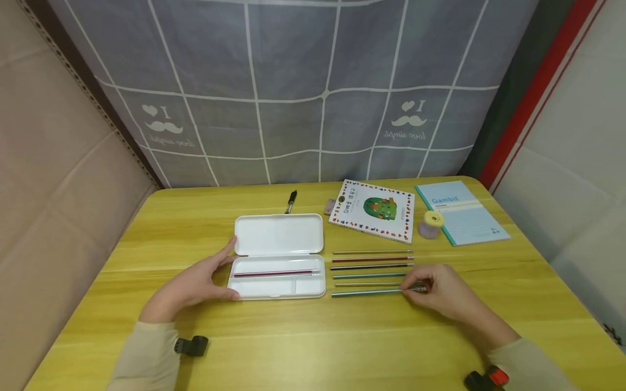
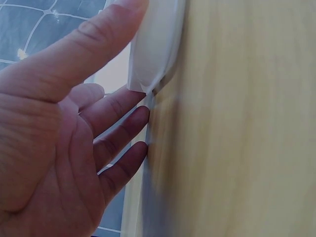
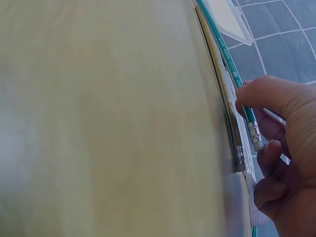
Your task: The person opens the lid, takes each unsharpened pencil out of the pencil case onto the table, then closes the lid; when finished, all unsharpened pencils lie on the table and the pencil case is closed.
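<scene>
My left hand [image 1: 195,282] spans the left side of an open white pencil case [image 1: 264,289], its thumb at the near corner and its fingers by the raised lid [image 1: 279,233]. In the left wrist view those fingers are extended, the thumb lying along the case. Inside the case lies a dark red pencil [image 1: 274,273]. Over on the right, my right hand [image 1: 442,288] pinches a green pencil [image 3: 229,61] near its eraser end, between thumb and fingers. Beside it in the right wrist view lies a gold pencil [image 3: 224,84].
Several pencils lie in a row right of the case, among them a red pencil [image 1: 371,259] and a black pencil [image 1: 371,266]. Behind are a white picture book [image 1: 357,217], a yellow-topped container [image 1: 431,224], a light blue notebook [image 1: 469,228] and a black pen [image 1: 292,201].
</scene>
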`<state>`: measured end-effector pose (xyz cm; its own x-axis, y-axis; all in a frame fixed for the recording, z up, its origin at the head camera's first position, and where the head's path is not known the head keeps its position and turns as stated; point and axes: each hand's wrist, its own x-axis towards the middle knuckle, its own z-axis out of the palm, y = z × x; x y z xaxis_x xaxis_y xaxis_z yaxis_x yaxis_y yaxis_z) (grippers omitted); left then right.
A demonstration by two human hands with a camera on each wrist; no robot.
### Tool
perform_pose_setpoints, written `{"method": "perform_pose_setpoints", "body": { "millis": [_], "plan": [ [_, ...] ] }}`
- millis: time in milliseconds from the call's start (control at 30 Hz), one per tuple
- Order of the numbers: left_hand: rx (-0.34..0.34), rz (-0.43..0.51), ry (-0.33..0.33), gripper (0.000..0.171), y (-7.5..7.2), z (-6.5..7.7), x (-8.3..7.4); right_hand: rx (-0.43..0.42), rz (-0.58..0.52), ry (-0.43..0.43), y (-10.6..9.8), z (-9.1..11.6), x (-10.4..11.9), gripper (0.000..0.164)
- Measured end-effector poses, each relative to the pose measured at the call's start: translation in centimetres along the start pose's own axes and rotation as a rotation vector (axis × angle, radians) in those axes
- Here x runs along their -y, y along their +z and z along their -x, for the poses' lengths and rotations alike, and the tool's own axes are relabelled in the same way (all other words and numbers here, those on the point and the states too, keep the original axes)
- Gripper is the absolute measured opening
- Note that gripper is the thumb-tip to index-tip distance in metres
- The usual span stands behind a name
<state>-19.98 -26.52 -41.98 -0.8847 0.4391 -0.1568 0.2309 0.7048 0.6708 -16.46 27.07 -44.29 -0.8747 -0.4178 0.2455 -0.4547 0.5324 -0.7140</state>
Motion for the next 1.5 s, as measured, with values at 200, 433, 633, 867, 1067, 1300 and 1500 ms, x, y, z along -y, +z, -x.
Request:
{"method": "perform_pose_setpoints", "body": {
  "millis": [200,433,633,867,1067,1300,1500],
  "plan": [
    [-0.008,0.000,0.004,0.128,0.0,0.1,0.1,-0.001,-0.003,-0.038,0.1,0.2,-0.3,0.021],
    [-0.011,-0.008,0.008,0.127,0.0,0.1,0.0,0.030,0.016,-0.023,0.1,0.5,-0.7,0.020],
    [-0.006,-0.003,0.005,0.127,0.0,0.1,0.0,0.026,0.053,-0.013,0.2,0.6,-0.9,0.022],
    [0.000,-0.011,-0.004,0.127,0.0,0.1,-0.1,0.014,0.118,-0.013,0.3,0.7,-0.8,0.024],
    [-0.004,-0.011,-0.005,0.127,-0.1,0.1,-0.1,-0.008,0.133,0.033,0.3,0.2,0.3,0.021],
    [0.004,-0.011,-0.006,0.127,-0.2,0.0,-0.2,-0.014,0.100,0.119,0.9,-1.9,2.1,0.010],
    [-0.001,-0.008,-0.004,0.128,-0.1,-0.1,-0.2,0.032,0.041,0.142,2.6,-5.8,4.3,0.018]
  ]
}}
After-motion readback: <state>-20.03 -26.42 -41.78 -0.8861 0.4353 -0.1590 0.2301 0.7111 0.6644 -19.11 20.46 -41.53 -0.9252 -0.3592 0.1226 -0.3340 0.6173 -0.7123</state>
